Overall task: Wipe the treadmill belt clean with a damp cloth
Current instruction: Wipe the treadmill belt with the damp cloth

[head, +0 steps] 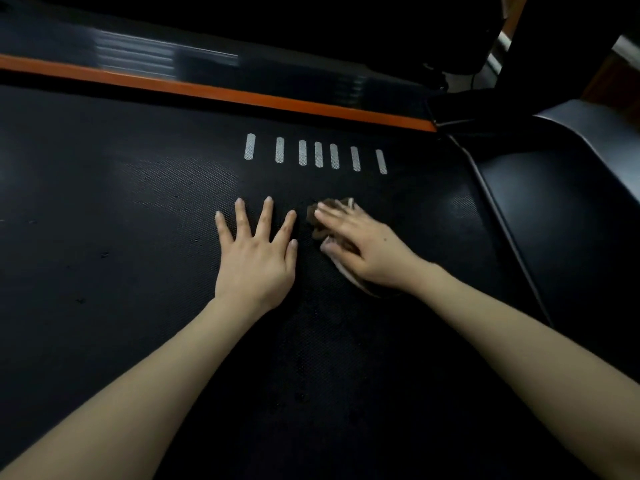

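Two hands are on the treadmill belt (121, 237), and from my remote seat I judge this to be mid-wipe. The left hand (256, 254) lies flat with its fingers spread and straight, holding nothing, its palm braced on the textured surface. The right hand (367, 249) sits just beside it on the cloth (320, 223), fingers laid nearly straight over the crumpled fabric, pressing it down rather than clutching it. That hand is blurred, so I cannot tell whether the thumb tucks a fold.

The cloth lies on the belt under that palm. Brown folds show past the fingertips and a pale edge shows near the wrist. It sits short of the row of white marks (315, 154), toward the motor cover (571, 209) end.

To do this step well, I would press evenly through the whole palm, because the dimpled surface probably traps dirt. I would run overlapping lanes from the orange strip (242, 95) across to the near side. The braced left hand should stop the belt from sliding under the stroke, so I would shift it only between lanes.

Small dark specks (104, 254) dot the left part of the belt, so that area likely needs passes too. The bunched cloth covers little ground, and I would spread it flatter.
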The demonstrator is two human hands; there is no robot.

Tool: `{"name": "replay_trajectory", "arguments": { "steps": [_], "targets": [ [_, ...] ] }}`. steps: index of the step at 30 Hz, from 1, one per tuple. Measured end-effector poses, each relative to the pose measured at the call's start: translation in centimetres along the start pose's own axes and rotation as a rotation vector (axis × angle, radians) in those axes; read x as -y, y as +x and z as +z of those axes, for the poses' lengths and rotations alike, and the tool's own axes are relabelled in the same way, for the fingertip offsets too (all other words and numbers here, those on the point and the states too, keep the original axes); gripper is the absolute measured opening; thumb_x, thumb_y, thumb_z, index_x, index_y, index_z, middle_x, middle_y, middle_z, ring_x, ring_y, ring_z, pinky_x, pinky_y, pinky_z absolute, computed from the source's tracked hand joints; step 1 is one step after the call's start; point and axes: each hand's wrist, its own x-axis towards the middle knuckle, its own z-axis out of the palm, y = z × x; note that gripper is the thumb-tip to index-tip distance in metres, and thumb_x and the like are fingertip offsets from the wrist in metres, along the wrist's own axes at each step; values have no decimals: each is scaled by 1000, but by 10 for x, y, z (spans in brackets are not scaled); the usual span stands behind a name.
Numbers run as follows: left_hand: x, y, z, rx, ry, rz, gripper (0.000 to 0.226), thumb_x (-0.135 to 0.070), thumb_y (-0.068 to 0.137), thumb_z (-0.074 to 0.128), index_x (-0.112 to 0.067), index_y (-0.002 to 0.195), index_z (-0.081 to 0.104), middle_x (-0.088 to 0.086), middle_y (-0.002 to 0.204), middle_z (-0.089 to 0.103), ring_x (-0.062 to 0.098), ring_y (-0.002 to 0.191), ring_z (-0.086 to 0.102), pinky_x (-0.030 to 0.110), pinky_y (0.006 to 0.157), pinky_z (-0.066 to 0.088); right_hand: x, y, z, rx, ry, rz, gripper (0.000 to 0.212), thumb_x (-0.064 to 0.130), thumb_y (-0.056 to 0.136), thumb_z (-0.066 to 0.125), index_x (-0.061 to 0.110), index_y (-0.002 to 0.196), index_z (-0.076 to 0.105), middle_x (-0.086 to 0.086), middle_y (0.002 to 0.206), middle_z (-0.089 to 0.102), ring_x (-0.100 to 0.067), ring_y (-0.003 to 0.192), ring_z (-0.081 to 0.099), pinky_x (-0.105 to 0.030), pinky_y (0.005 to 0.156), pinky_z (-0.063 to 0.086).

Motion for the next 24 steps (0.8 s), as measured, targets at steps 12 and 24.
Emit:
{"name": "replay_trajectory", "arguments": {
  "steps": [12,24],
  "targets": [
    [53,51,-17,45,60,-69,57,-49,97,17,-28,150,16,6,159,11,37,144,3,59,113,-3,-70,67,-17,-128,-46,413,53,38,100,37,16,148,26,-3,156,22,-16,145,12,-37,118,9],
    [54,50,-4,-82,13,-38,55,-46,97,22,-25,148,28,7,156,21,38,143,10,59,113,0,-16,55,0,-51,32,65,57,44,94,39,18,144,34,-1,152,30,-13,141,14,-29,116,4]
  ]
}}
